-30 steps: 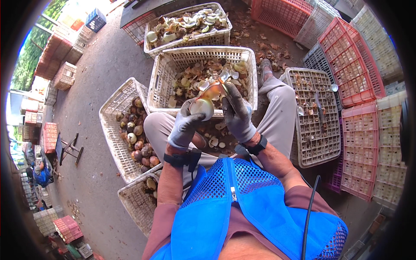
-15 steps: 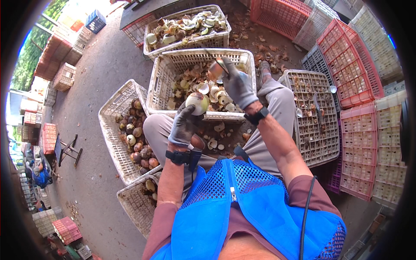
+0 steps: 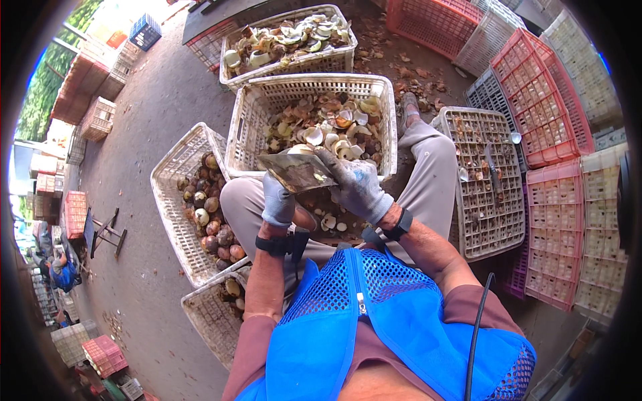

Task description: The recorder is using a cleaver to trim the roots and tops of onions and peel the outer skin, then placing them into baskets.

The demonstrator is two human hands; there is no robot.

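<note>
A wide, stained cleaver blade (image 3: 297,172) lies across in front of my left hand (image 3: 277,200), and my right hand (image 3: 358,187) is closed on its handle end. Both hands wear grey gloves. My left fingers are mostly hidden behind the blade, curled round a pale, peeled round fruit (image 3: 301,150) that shows only as a sliver above the blade's edge. The hands are over the near rim of a white crate (image 3: 242,134) filled with cut peels (image 3: 328,134). To the left, another white crate (image 3: 170,194) holds dark, round fruits (image 3: 212,204).
Behind the near crate stands a white crate (image 3: 287,72) heaped with peelings. At right, a knife (image 3: 493,168) lies on an upturned crate (image 3: 481,227). Red crates (image 3: 538,100) are stacked beyond. A crate (image 3: 210,314) stands near my left arm.
My right hand has brought the cleaver down and toward me, from over the peels to my left hand. The blade now covers most of the fruit, which was in plain view.
</note>
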